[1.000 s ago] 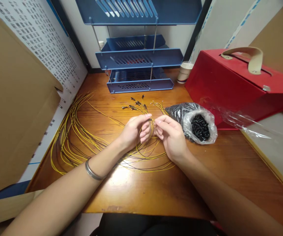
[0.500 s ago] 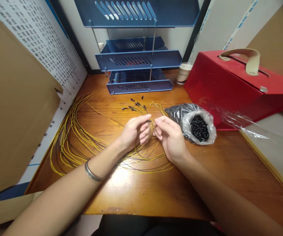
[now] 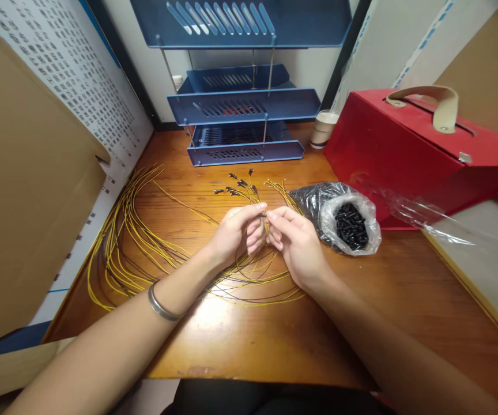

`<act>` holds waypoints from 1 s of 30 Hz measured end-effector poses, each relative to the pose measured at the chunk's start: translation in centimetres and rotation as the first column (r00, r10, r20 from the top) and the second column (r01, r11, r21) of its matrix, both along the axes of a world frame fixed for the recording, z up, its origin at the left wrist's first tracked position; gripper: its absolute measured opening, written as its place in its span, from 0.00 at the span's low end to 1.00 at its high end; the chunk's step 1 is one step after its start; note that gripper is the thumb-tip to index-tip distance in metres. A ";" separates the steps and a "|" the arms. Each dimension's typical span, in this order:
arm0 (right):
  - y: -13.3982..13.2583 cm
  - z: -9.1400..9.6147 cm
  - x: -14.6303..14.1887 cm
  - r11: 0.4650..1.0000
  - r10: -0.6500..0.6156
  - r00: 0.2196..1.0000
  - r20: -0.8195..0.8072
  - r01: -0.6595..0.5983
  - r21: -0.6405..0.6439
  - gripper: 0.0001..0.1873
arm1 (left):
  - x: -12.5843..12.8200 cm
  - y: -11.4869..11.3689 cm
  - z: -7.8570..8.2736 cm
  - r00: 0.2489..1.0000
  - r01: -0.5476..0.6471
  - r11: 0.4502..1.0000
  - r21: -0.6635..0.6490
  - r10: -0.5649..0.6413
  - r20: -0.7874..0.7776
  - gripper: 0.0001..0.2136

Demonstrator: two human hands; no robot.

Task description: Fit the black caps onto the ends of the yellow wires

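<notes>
Over the middle of the wooden desk my left hand and my right hand meet fingertip to fingertip. Both are closed in a pinch on the end of a thin yellow wire; whether a small black part sits between the fingers I cannot tell. A bundle of yellow and dark wires loops across the desk to the left and under my hands. Several wire ends with black caps lie just beyond my fingers. A clear plastic bag of small black caps lies open right of my right hand.
A blue tiered letter tray stands at the back. A red box with a tan handle fills the right, a paper cup beside it. Cardboard and a printed sheet line the left. A plastic-wrapped board lies front right.
My right hand has shifted slightly left, so its fingertips now touch those of my left hand at the wire end. Everything else is still.
</notes>
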State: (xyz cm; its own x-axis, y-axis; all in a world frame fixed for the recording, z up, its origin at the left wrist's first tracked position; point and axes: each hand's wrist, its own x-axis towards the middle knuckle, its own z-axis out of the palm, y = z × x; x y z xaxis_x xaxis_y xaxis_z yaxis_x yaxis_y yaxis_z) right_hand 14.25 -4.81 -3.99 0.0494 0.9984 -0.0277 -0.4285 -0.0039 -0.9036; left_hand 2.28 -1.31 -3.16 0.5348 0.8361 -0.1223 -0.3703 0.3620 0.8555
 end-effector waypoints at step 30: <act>0.1 -0.2 0.1 0.999 -0.044 0.999 -0.012 0.044 0.025 0.10 | 0.2 0.1 -0.3 1.000 -0.004 1.000 0.023 0.004 0.008 0.26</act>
State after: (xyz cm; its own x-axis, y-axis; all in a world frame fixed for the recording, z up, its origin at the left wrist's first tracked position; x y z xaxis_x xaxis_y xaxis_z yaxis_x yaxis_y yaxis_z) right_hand 14.35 -4.71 -4.16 0.0928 0.9957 -0.0037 -0.4378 0.0375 -0.8983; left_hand 2.48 -1.22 -3.47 0.5327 0.8405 -0.0987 -0.3786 0.3410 0.8604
